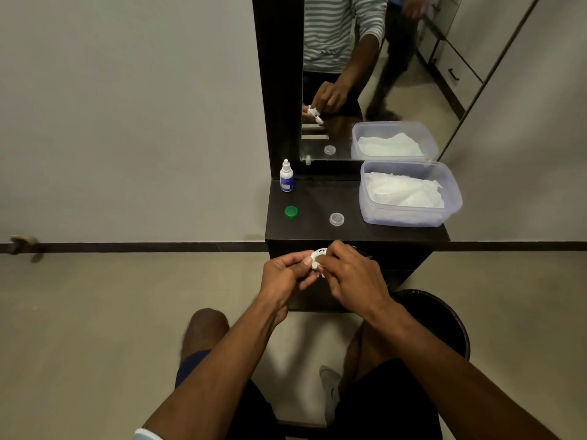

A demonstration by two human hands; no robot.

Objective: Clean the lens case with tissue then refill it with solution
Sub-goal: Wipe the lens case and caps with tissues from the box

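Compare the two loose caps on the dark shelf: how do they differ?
The green cap is opaque and bright green; the clear cap is translucent and colourless. The green cap lies on the left, in front of the solution bottle; the clear cap lies further right, nearer the tissue tub. Both are small, round, lying flat and untouched.

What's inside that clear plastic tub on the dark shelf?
The clear rectangular plastic tub holds crumpled white tissue sheets. Whatever lies beneath the tissue is covered, so it cannot be seen.

Mirror (365, 74), dark bin (444, 315), shelf (317, 198)
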